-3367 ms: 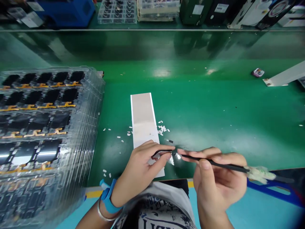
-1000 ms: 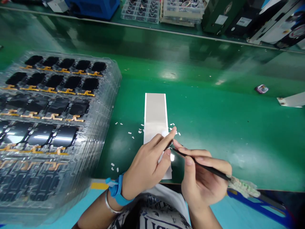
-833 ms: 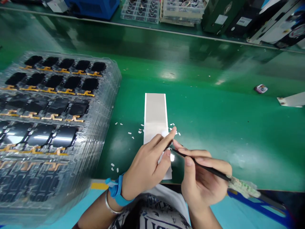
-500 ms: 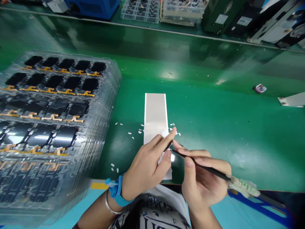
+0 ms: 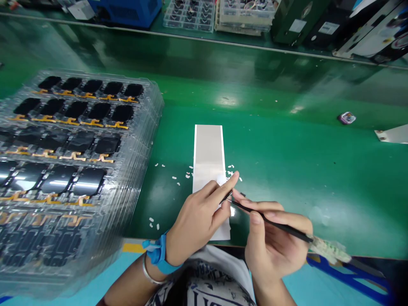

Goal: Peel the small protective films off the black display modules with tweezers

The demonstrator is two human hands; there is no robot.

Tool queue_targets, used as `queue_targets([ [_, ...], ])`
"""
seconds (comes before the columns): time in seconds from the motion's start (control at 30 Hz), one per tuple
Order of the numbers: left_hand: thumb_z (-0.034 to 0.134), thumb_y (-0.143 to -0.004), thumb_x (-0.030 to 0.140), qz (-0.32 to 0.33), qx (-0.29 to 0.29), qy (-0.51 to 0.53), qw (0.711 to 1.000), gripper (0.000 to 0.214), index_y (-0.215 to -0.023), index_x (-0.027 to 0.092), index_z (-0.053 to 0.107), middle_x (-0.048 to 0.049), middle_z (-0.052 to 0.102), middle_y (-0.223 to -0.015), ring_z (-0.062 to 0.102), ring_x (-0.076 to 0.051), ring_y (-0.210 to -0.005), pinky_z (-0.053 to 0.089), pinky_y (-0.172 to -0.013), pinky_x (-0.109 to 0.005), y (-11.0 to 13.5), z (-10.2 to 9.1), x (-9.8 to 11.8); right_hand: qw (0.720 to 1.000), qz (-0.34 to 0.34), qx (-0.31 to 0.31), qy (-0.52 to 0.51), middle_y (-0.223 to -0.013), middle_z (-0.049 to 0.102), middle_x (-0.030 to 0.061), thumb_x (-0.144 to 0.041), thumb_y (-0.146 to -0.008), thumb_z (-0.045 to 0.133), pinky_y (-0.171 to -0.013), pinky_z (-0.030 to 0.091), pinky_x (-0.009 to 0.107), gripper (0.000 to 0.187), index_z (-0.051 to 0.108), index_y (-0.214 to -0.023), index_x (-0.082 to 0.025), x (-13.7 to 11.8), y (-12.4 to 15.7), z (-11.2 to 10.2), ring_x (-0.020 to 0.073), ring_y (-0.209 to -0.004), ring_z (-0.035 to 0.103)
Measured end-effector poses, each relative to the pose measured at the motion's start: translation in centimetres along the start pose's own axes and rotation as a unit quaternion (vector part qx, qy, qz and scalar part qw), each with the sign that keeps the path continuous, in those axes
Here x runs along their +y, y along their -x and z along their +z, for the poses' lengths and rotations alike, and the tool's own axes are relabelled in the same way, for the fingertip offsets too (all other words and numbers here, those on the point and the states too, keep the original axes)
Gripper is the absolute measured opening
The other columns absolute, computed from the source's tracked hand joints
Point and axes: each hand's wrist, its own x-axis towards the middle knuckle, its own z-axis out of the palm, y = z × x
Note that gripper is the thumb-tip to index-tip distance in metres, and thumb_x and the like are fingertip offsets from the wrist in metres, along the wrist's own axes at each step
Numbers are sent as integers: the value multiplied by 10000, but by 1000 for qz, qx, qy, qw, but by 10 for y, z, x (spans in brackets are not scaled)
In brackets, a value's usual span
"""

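My left hand [image 5: 197, 219], with a blue strap on its wrist, is closed above a pale paper strip [image 5: 209, 148]. Between its thumb and fingers it pinches a small dark flat piece [image 5: 226, 197], mostly hidden by the fingers. My right hand [image 5: 277, 242] grips black tweezers [image 5: 288, 229] like a pen; their rear end is wrapped in pale, worn material. The tweezers' tip meets or nearly meets the dark piece; I cannot tell whether it touches. Tiny white bits [image 5: 188, 175] lie on both sides of the strip.
To the left rises a stack of clear plastic trays [image 5: 140, 140] holding black screens with orange flex cables. A small purple-rimmed object [image 5: 347, 118] lies at the right on the green table [image 5: 287, 161]. Along the back, a shelf carries a blue device [image 5: 124, 12] and compartment boxes [image 5: 189, 15].
Both hands have shifted very slightly, the left thumb drawing up closer to the fingers. The tweezers stay at the dark piece. The whole view has moved a little.
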Motion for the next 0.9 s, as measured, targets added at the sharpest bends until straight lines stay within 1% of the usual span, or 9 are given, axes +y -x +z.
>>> queue_targets([
  [0.17,352,-972,121,-6,-6,4,1000,536,-1492,248,373,12,494,-826,508,-130,-673,423,-586,-229,-1,0,0,1000,-11,-18,0,-920,713,41,110,-805,521,-869,646,473,361,550,-1029,-173,0,3,2,197,-879,735],
  [0.3,367,-1005,169,-25,-12,33,999,442,-1438,248,414,-9,559,-883,551,-142,-727,439,-646,-250,1,-2,4,1000,3,-12,-11,-905,700,38,64,-853,508,-855,637,494,310,555,-1026,-189,-2,-5,-3,201,-879,721],
  [0.4,361,-1039,237,-80,38,100,991,247,-1258,240,475,19,572,-802,536,-127,-638,428,-615,-243,6,-6,10,999,4,-29,17,-899,656,39,-28,-912,485,-856,608,464,218,598,-1002,-191,0,-26,-15,195,-906,689],
  [0.5,347,-1052,284,-105,97,146,979,126,-1066,245,466,32,558,-759,530,-123,-616,419,-581,-230,9,-10,14,979,12,-161,122,-856,612,33,-126,-936,503,-692,563,304,170,655,-969,-194,3,-50,-22,156,-796,639],
  [0.6,361,-1046,332,-83,93,158,980,151,-1062,247,484,16,592,-772,565,-130,-627,431,-569,-233,4,-14,12,935,84,-312,142,-760,568,4,-250,-891,601,-522,481,228,93,646,-831,-194,2,-65,-11,129,-648,575],
  [0.7,355,-1044,359,-92,109,152,978,209,-1159,250,491,23,588,-695,565,-135,-558,433,-516,-236,-4,-18,6,915,112,-368,123,-651,551,-26,-317,-858,630,-448,445,202,251,563,-651,-191,6,-79,8,110,-539,556],
  [0.77,349,-1043,348,-87,134,155,975,306,-1331,265,411,2,628,-761,584,-137,-548,461,-492,-244,-6,-24,2,914,101,-367,140,-643,594,-30,-342,-864,624,-483,486,214,263,580,-656,-188,18,-100,17,114,-535,589],
  [0.83,358,-1038,332,-44,141,140,979,403,-1438,294,325,-53,674,-935,650,-159,-644,527,-518,-277,-1,-34,-3,917,100,-346,173,-695,641,-19,-367,-881,623,-596,545,249,251,629,-716,-178,40,-136,21,140,-641,648],
  [0.9,420,-1026,328,2,132,76,988,390,-1414,284,407,-87,675,-1070,688,-194,-798,585,-611,-330,10,-47,-10,922,104,-300,222,-837,676,10,-359,-920,611,-707,566,301,231,660,-847,-145,69,-181,25,160,-772,668],
])
